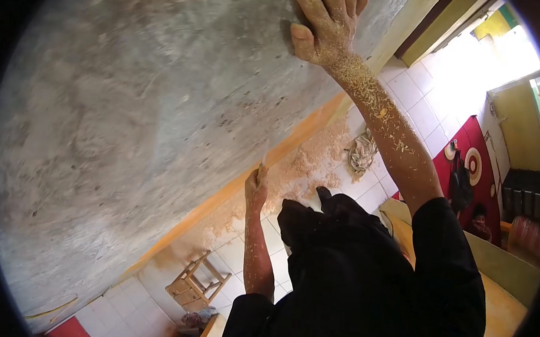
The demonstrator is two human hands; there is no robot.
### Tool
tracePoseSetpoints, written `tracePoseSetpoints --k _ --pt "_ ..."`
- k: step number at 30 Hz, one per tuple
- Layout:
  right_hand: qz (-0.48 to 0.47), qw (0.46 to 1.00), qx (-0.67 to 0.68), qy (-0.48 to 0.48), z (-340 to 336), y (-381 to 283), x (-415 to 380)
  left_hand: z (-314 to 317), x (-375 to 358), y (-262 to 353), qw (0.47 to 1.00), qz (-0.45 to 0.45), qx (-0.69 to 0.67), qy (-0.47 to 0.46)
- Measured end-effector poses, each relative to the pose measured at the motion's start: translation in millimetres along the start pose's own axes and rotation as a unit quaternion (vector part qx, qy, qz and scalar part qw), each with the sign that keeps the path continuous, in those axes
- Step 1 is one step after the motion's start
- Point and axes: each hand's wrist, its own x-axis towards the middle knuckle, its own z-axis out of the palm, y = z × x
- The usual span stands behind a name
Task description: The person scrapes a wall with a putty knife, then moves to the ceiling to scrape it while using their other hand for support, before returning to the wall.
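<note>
My right hand [329, 22] lies palm-down with its fingers stretched out on a large grey, rough, marked surface [114, 111]. Pale shavings cling to its back and to the forearm. Lower down, my left hand [256, 186] is closed beside the surface's orange-brown lower edge [302, 133]. A thin pale sliver rises from its fingers, blurred; I cannot tell what it is. Beneath both arms, a spread of wood shavings [319, 153] covers part of the white tiled floor.
A crumpled cloth or bag [361, 154] lies among the shavings. Toward the lower left stands a wooden stool [197, 283]. At the right are a red mat [491, 201] with round patterns and a person [478, 223] near it. A yellowish panel [503, 266] stands beside my right side.
</note>
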Motion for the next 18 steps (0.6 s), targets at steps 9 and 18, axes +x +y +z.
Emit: tracePoseSetpoints --k 9,18 --pt "-0.004 1.0 -0.002 0.012 7.1 3.1 -4.7 69.3 20.4 40.5 0.99 0.028 0.05 0.127" --pt "0.073 0.996 0.026 -0.051 -6.4 -8.6 -1.9 89.0 14.3 40.2 0.99 0.025 0.047 0.133"
